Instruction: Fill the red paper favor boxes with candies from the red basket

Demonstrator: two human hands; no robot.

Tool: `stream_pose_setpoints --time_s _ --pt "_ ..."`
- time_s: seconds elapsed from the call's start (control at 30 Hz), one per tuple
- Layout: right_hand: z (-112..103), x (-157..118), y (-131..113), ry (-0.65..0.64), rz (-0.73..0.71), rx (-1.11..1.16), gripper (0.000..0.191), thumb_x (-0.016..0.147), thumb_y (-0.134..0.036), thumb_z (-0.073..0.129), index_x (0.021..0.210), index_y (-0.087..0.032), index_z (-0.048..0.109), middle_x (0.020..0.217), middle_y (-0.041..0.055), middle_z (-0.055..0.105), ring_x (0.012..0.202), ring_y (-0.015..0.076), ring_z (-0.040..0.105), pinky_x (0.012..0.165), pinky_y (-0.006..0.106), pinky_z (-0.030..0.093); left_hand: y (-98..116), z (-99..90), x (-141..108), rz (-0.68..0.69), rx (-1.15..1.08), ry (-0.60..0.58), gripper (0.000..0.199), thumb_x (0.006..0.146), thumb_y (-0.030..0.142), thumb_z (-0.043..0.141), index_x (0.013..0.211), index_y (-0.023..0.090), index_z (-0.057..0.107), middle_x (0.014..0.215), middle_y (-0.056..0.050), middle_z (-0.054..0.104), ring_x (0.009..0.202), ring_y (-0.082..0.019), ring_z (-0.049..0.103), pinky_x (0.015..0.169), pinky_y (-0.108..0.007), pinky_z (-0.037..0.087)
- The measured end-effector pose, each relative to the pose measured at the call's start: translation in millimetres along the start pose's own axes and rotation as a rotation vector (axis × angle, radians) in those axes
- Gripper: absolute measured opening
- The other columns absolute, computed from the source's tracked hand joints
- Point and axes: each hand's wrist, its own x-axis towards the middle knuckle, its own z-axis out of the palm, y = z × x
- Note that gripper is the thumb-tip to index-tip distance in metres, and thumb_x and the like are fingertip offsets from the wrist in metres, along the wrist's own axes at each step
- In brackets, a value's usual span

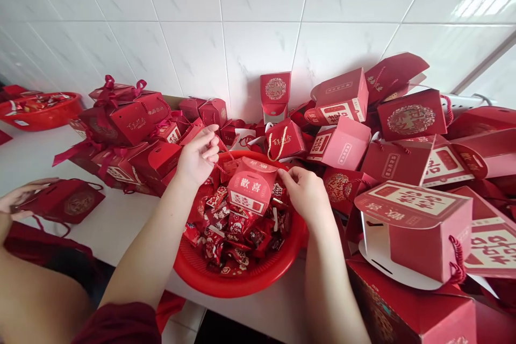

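Note:
Over the basket sits a small red gift box (252,185) with pale lettering, its top flap folded over. My right hand (308,193) pinches the right end of that flap between thumb and fingers. Behind and left of the box, my left hand (199,156) is closed, fingers curled at a twisted red cord (226,151) that runs toward the box. Beneath lie many red-wrapped candies (226,242) in a round red plastic basket (237,291). The box covers part of the candies.
Folded, partly open gift boxes (415,209) crowd the right side. Boxes with ribbons (137,118) are stacked at left. Another person's hand (24,193) holds a dark red box (76,201). A second red basket (52,118) stands far left; a tiled wall (258,48) rises behind.

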Motion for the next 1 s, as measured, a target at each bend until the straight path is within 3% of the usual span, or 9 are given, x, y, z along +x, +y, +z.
stream_pose_setpoints --time_s 0.27,0.37,0.47,0.53,0.63,0.73,0.83,0.93,1.0 --pt "-4.3 0.9 -1.6 0.180 0.129 -0.092 0.035 0.091 -0.056 0.056 0.076 -0.024 0.056 0.075 0.0028 0.069 0.073 0.0226 0.060 0.062 0.028 0.031 5.3 -5.1 4.1 0.172 -0.112 0.182 0.013 0.081 0.021 0.057 0.089 0.019 0.068 0.083 -0.002 0.069 0.038 -0.002 0.028 0.031 -0.015 0.023" --pt "-4.8 2.5 -0.2 0.225 0.172 -0.081 0.032 0.091 -0.056 0.056 0.084 -0.025 0.059 0.080 0.0035 0.071 0.079 0.0242 0.063 0.064 0.029 0.035 7.1 -9.9 6.6 0.217 -0.093 0.268 0.012 0.080 0.025 0.056 0.086 0.020 0.065 0.074 -0.001 0.065 0.038 -0.004 0.025 0.032 -0.017 0.020" --pt "-7.6 4.2 2.9 0.195 0.220 -0.136 0.033 0.095 -0.055 0.051 0.092 -0.024 0.062 0.085 0.0070 0.072 0.084 0.0282 0.065 0.070 0.034 0.040 2.6 -14.1 9.1 0.240 0.185 0.308 0.009 0.077 0.024 0.061 0.085 0.021 0.064 0.058 0.004 0.052 0.037 -0.005 0.021 0.034 -0.019 0.016" --pt "-9.6 5.2 6.3 0.156 0.209 -0.184 0.034 0.097 -0.052 0.047 0.097 -0.022 0.064 0.094 0.0105 0.072 0.092 0.0315 0.065 0.076 0.039 0.044 -5.3 -13.4 8.9 0.267 0.585 0.299 0.009 0.076 0.025 0.066 0.085 0.021 0.066 0.061 0.002 0.054 0.043 -0.007 0.035 0.040 -0.019 0.029" --pt "-10.0 5.0 11.1 0.132 0.002 -0.139 0.030 0.098 -0.044 0.050 0.104 -0.019 0.066 0.112 0.0136 0.069 0.108 0.0317 0.061 0.090 0.043 0.046 -19.1 -4.3 2.9 0.440 1.222 0.148 0.020 0.080 0.029 0.070 0.097 0.020 0.071 0.098 -0.007 0.068 0.091 -0.019 0.064 0.083 -0.033 0.054" --pt "-5.3 2.0 11.7 0.043 -0.321 0.059 0.027 0.098 -0.037 0.053 0.115 -0.019 0.064 0.121 0.0110 0.066 0.116 0.0250 0.058 0.103 0.039 0.044 -27.6 9.0 -8.2 0.508 1.403 -0.295 0.033 0.094 0.034 0.057 0.125 0.024 0.065 0.132 -0.007 0.061 0.128 -0.023 0.054 0.114 -0.043 0.040" --pt "2.7 -1.5 9.0 -0.135 -0.478 0.183 0.035 0.096 -0.031 0.058 0.129 -0.020 0.058 0.131 0.0091 0.063 0.122 0.0208 0.057 0.109 0.035 0.042 -30.8 16.2 -16.9 0.303 1.380 -0.710 0.056 0.092 0.045 0.063 0.144 0.028 0.051 0.150 -0.007 0.049 0.142 -0.025 0.043 0.120 -0.043 0.036" --pt "7.4 -2.9 6.4 -0.215 -0.470 0.181 0.044 0.094 -0.021 0.058 0.138 -0.018 0.053 0.136 0.0108 0.061 0.125 0.0208 0.057 0.110 0.036 0.042 -33.9 14.4 -17.9 0.137 1.449 -0.756 0.090 0.077 0.054 0.078 0.154 0.030 0.038 0.161 -0.008 0.034 0.149 -0.029 0.033 0.122 -0.045 0.034" --pt "6.3 -3.1 4.9 -0.195 -0.481 0.153 0.039 0.097 -0.016 0.052 0.135 -0.016 0.057 0.135 0.0115 0.062 0.125 0.0208 0.058 0.111 0.037 0.042 -36.8 11.6 -15.6 0.112 1.475 -0.740 0.092 0.078 0.053 0.077 0.156 0.030 0.034 0.164 -0.007 0.030 0.151 -0.028 0.030 0.124 -0.044 0.031"
